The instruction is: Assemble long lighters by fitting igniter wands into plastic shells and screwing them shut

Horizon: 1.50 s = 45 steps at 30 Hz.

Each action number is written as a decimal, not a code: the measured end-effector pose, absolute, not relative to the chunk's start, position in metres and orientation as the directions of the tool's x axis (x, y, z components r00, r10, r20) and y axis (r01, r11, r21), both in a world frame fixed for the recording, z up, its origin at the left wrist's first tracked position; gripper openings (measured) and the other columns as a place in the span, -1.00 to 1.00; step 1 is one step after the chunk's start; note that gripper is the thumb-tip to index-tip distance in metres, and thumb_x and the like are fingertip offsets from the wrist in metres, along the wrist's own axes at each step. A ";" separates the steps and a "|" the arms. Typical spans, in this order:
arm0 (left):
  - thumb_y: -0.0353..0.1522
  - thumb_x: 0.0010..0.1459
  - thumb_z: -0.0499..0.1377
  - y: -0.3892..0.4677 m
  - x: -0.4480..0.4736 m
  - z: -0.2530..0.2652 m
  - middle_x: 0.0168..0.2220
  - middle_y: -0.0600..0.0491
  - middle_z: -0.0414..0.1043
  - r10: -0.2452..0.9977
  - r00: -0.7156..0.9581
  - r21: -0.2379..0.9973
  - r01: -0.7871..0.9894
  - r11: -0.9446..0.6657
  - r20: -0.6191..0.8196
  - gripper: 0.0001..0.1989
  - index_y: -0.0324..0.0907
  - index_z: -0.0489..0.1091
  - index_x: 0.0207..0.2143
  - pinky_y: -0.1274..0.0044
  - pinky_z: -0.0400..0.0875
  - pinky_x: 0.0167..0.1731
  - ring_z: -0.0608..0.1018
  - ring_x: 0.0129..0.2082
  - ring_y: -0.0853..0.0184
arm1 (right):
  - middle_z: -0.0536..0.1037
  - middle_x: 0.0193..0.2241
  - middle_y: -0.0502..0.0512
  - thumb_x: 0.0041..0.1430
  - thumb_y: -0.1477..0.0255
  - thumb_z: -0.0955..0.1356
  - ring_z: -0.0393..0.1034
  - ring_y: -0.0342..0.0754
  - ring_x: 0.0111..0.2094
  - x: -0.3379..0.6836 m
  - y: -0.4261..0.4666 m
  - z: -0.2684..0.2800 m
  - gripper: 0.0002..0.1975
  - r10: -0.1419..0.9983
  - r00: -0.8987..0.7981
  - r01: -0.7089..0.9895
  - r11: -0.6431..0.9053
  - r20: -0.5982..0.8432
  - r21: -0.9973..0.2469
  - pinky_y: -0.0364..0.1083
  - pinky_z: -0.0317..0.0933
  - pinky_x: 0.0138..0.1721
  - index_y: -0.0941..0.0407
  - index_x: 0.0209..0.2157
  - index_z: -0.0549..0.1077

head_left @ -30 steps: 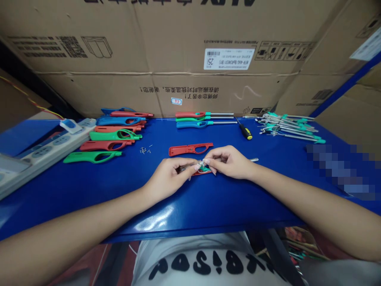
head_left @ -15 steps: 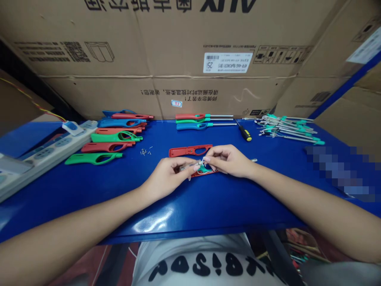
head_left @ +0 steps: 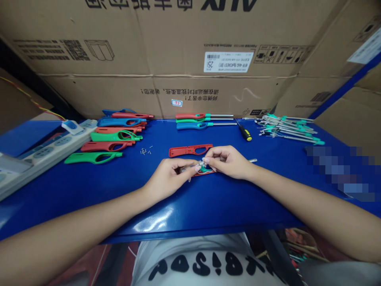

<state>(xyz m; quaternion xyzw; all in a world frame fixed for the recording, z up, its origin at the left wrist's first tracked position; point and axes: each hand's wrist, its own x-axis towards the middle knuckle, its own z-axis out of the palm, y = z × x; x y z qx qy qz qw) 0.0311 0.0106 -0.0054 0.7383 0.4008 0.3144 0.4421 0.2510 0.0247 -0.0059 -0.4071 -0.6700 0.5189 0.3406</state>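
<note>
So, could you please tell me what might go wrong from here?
The small shiny part in the left hand could slip, since it seems held only by finger and thumb. The thin white strand at the nearer red shell half might get pinched or snagged, being so close to the right hand. The tiny metal pieces lie loose on the blue table, so a bump could scatter them.

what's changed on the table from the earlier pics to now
Apart from a slight shift of the view, nothing visibly changed: nothing was taken up or let go. The left hand still pinches the small clear part, with the right hand at its end. The screwdriver and metal bits lie as before.
</note>
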 end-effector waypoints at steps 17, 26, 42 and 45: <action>-0.13 0.23 0.24 0.010 0.029 -0.005 -0.52 0.07 0.53 0.867 0.483 0.896 0.323 -0.306 0.122 -0.64 -0.20 0.64 -0.13 0.61 0.25 -0.55 0.40 -0.57 0.42 | 0.41 -0.60 -0.08 0.11 0.06 0.45 0.18 -0.25 -0.60 0.259 0.028 -0.004 -0.57 0.858 -0.510 0.175 0.167 0.056 -0.970 -0.20 0.09 -0.56 0.17 -0.41 0.45; -0.16 0.24 0.23 0.011 0.030 -0.007 -0.55 0.09 0.49 0.865 0.483 0.894 0.317 -0.316 0.134 -0.66 -0.20 0.63 -0.11 0.61 0.24 -0.54 0.41 -0.57 0.42 | 0.45 -0.56 -0.04 0.02 0.07 0.51 0.24 -0.24 -0.57 0.255 0.027 -0.006 -0.57 0.896 -0.443 0.176 0.118 0.028 -0.977 -0.20 0.14 -0.53 0.18 -0.40 0.46; -0.25 0.29 0.23 0.007 0.028 -0.009 -0.37 0.12 0.62 0.833 0.507 0.848 0.323 -0.421 0.221 -0.75 -0.08 0.62 -0.06 0.64 0.35 -0.45 0.52 -0.47 0.44 | 0.42 -0.63 -0.07 0.04 0.12 0.51 0.23 -0.23 -0.59 0.255 0.020 -0.006 -0.61 0.889 -0.454 0.177 0.153 0.057 -0.972 -0.19 0.13 -0.53 0.16 -0.45 0.43; -0.25 0.30 0.23 0.007 0.028 -0.009 -0.37 0.13 0.62 0.833 0.501 0.851 0.308 -0.425 0.235 -0.75 -0.07 0.61 -0.04 0.65 0.37 -0.44 0.53 -0.47 0.45 | 0.44 -0.63 -0.06 0.04 0.13 0.52 0.25 -0.22 -0.59 0.255 0.020 -0.007 -0.61 0.885 -0.462 0.169 0.158 0.063 -0.973 -0.19 0.13 -0.52 0.16 -0.44 0.44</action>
